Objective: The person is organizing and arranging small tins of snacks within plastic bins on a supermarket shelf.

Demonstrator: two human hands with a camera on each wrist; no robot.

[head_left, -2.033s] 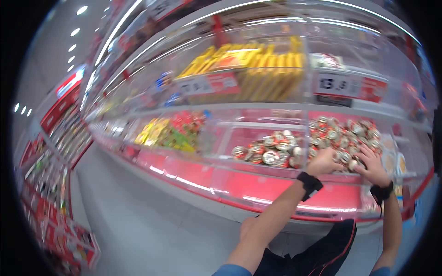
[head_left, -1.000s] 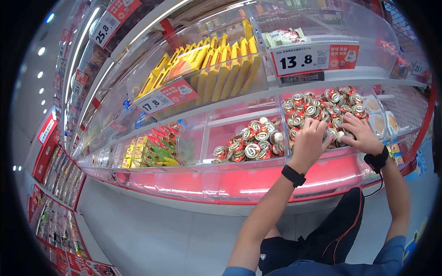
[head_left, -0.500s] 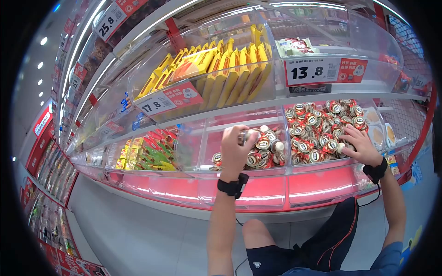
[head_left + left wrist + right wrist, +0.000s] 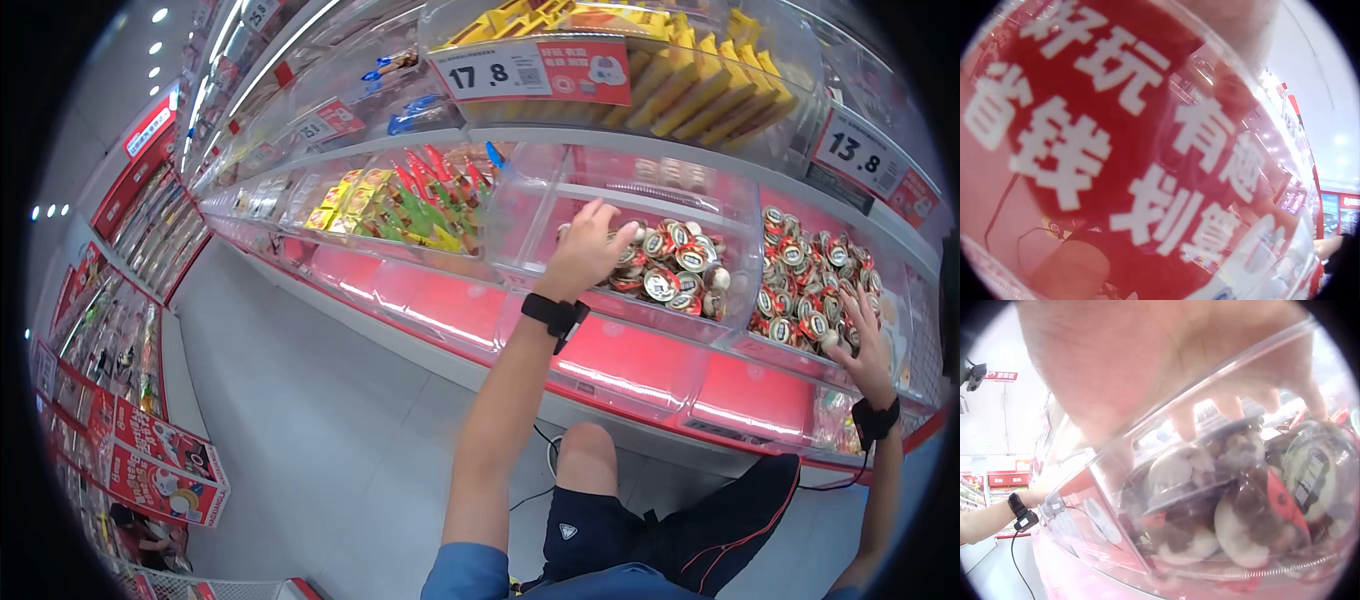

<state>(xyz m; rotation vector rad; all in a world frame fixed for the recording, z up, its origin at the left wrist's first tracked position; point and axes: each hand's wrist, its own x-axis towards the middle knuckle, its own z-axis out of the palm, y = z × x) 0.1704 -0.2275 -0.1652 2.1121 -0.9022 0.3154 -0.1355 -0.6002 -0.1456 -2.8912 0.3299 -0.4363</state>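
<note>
Far left, small glossy yellow packets point(image 4: 350, 200) sit beside pointed red-and-green wrappers point(image 4: 432, 208). Nearer, the left hand point(image 4: 588, 250), thumb apart from loosely bent fingers, hovers over a clear, smooth-walled bin point(image 4: 640, 312) part-filled with round, shiny-lidded cups point(image 4: 662, 284). Right, more foil-topped cups point(image 4: 795, 290) heap in the next compartment; the right hand point(image 4: 868, 350) spreads its fingers wide over their near edge.

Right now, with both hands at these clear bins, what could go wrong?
The right hand spreads its fingers close over the piled round packs, so pressing might make some slide. The left hand, reaching over a clear front wall, might bump it. The cable hanging from the left wristband could snag.
</note>
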